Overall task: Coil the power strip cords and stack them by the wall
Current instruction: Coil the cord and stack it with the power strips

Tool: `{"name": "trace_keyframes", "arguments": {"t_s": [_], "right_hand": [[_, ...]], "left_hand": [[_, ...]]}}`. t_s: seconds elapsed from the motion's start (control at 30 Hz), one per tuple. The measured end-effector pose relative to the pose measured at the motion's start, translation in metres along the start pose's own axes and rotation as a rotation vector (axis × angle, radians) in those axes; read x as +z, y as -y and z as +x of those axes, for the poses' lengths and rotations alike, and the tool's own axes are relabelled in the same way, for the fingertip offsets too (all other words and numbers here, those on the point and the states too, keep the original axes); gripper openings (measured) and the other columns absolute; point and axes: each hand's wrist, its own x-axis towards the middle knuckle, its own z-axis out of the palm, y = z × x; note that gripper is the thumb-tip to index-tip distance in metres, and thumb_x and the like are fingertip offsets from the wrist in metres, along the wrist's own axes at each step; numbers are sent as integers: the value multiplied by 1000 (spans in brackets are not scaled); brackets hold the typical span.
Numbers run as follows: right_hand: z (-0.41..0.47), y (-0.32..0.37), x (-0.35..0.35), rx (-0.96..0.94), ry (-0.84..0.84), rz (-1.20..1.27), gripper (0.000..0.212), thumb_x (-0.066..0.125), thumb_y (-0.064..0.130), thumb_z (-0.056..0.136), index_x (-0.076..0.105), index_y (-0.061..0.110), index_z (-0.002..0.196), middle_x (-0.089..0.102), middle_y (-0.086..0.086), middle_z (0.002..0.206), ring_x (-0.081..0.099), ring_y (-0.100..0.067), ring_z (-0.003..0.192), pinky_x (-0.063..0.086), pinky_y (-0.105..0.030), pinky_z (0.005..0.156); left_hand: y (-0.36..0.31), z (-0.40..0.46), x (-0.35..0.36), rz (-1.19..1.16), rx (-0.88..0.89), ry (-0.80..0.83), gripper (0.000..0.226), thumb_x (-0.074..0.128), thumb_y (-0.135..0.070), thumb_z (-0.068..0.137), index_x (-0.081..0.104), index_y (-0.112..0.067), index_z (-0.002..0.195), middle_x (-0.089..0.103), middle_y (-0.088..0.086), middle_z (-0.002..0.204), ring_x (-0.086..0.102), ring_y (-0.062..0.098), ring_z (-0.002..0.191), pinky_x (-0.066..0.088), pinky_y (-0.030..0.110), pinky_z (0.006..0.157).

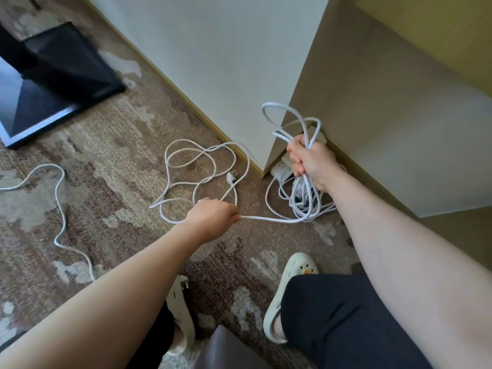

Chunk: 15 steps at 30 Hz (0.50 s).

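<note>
Right hand (310, 161): fist curled round a bundle of white cord loops (295, 121), raised just off the wall corner (269, 158); loops gathered in one grip, likely so each new turn adds on without the rest slipping.
Hanging loops (303, 203): drooping below the fist to the carpet (111, 145); lowest turns touching or nearly touching it.
Left hand (213, 215): fingers curled, pinching the free run of the same cord (266, 218) near the knuckles; probably feeding and tensioning the next turn.
Cord between hands: nearly straight, low over the carpet; taut enough to suggest drawing in slack.
Uncoiled cord (202, 166): loose tangle on the carpet beside the baseboard, plug (230, 178) lying within it; yet to be gathered.
Power strip (282, 166): white block at the foot of the wall corner, partly hidden behind the right hand; already by the wall.
Second cord (60, 209): snaking over the carpet toward the left edge, well apart, untouched.
Black stand base (53, 83): far left on the carpet.
Slippers (290, 283): near edge of carpet, on the person's feet.
Progress: judged mid-coil on one cord; stacking not yet done.
</note>
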Motion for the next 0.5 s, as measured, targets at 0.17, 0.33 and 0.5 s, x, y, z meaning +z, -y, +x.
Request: {"name": "trace_keyframes", "arguments": {"t_s": [0.17,0.33,0.5], "right_hand": [[1,-3,-15,-40,-53,-176,25,53,16,98,53,19,73,41,12,47,33,-4,39,29,-18,40],[6,-13,-33,-85,-267,-423,25,57,29,91,55,23,67,50,6,59,47,-16,57,39,-29,58],[7,-24,-42,-54,-328,-488,20,54,40,91,61,22,84,59,4,71,58,-21,68,45,-31,62]], "left_hand": [[13,-6,3,-12,-83,90,30,37,-42,101,62,-27,98,63,-6,81,60,19,74,48,34,66],[49,-22,6,-234,-173,204,37,39,-43,101,62,-25,124,67,-3,112,60,16,96,49,35,89],[86,-36,-2,-406,-369,56,37,48,-53,93,70,-26,105,65,-10,88,59,13,80,52,35,80]]}}
